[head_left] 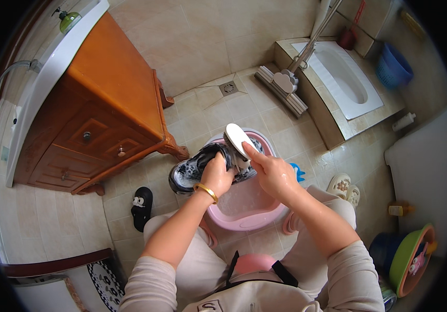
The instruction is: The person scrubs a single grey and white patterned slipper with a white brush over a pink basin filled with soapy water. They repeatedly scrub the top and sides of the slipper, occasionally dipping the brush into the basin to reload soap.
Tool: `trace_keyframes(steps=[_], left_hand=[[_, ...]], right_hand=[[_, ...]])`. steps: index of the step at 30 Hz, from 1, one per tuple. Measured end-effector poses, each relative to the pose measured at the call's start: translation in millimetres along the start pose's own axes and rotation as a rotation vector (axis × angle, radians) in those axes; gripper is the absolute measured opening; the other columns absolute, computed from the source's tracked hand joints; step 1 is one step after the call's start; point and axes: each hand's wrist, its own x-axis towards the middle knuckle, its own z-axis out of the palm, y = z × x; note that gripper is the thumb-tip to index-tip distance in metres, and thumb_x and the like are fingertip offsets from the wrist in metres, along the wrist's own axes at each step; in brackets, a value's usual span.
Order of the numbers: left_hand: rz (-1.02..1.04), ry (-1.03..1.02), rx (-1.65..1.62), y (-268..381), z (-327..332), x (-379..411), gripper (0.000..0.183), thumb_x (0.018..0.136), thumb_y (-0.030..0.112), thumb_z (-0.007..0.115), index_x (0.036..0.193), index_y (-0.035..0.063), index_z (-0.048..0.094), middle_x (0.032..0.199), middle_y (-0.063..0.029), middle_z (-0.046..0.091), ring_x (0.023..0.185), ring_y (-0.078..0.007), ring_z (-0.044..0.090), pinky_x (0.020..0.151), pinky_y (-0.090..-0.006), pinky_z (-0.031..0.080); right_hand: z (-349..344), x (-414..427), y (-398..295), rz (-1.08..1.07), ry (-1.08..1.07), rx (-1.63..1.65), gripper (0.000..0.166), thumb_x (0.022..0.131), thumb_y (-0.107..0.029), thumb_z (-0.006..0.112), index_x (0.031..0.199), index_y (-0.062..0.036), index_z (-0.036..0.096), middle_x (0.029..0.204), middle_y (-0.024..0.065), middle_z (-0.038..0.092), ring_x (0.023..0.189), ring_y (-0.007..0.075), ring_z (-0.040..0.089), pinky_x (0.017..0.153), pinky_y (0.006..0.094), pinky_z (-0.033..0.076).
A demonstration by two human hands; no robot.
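Note:
My left hand (pixel 216 175) grips a dark shoe (pixel 192 168) by its opening, and white suds coat the shoe. The shoe is tilted over a pink plastic basin (pixel 243 225) on the floor, its near-left end jutting past the basin's rim. Wet and foamy, my right hand (pixel 277 175) holds a white-backed scrub brush (pixel 238 137). The brush's dark bristles face the shoe's upper; whether they touch it cannot be made out. Cloudy water (pixel 241 197) shows in the front part of the basin, between my knees.
A wooden vanity cabinet (pixel 110 93) stands left, a black clog (pixel 142 208) near it. A sponge mop (pixel 286 84) leans by the raised squat toilet (pixel 338 78). Right of the basin are a blue object (pixel 297 172) and cream clogs (pixel 340 186). A green-and-orange basin (pixel 407 261) sits lower right.

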Motion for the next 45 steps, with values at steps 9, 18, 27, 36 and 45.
trace_keyframes(steps=[9,18,27,36,45], left_hand=[[-0.024,0.051,0.110,-2,-8,9,0.031,0.073,0.008,0.070,0.095,-0.0050,0.052,0.089,-0.0290,0.062,0.089,-0.0451,0.059,0.076,-0.0474,0.048],[0.000,-0.163,-0.617,-13,2,9,0.045,0.071,0.000,0.057,0.115,-0.0047,0.052,0.099,-0.0124,0.064,0.088,-0.0246,0.061,0.082,-0.0334,0.048],[0.041,-0.094,-0.552,-2,0,4,0.035,0.087,0.018,0.067,0.112,-0.0036,0.055,0.094,-0.0026,0.063,0.082,-0.0090,0.056,0.068,-0.0276,0.051],[-0.001,0.011,-0.017,-10,13,2,0.032,0.083,0.023,0.065,0.101,-0.0015,0.055,0.091,-0.0254,0.064,0.088,-0.0438,0.060,0.073,-0.0480,0.048],[0.008,0.078,0.125,-5,10,7,0.031,0.083,0.027,0.065,0.091,0.0001,0.054,0.085,-0.0249,0.063,0.082,-0.0447,0.060,0.069,-0.0496,0.047]], right_hand=[[8,-28,-11,0.042,-0.116,-0.008,0.055,0.089,-0.008,0.052,0.142,-0.0190,0.040,0.082,0.0219,0.062,0.074,0.0388,0.062,0.066,0.0451,0.047],[-9,11,20,0.201,0.031,0.292,0.042,0.093,-0.018,0.052,0.134,-0.0222,0.051,0.100,0.0227,0.065,0.092,0.0380,0.063,0.081,0.0407,0.048],[-26,-11,-6,0.188,-0.090,0.178,0.047,0.092,-0.010,0.054,0.136,-0.0267,0.049,0.102,0.0192,0.065,0.088,0.0328,0.065,0.078,0.0363,0.049],[6,-3,3,0.031,0.000,-0.099,0.051,0.090,-0.012,0.050,0.139,-0.0218,0.044,0.076,0.0182,0.061,0.067,0.0360,0.063,0.059,0.0450,0.048],[4,-14,-2,0.058,-0.045,-0.120,0.054,0.088,-0.010,0.051,0.140,-0.0232,0.042,0.075,0.0206,0.061,0.067,0.0380,0.062,0.061,0.0466,0.048]])
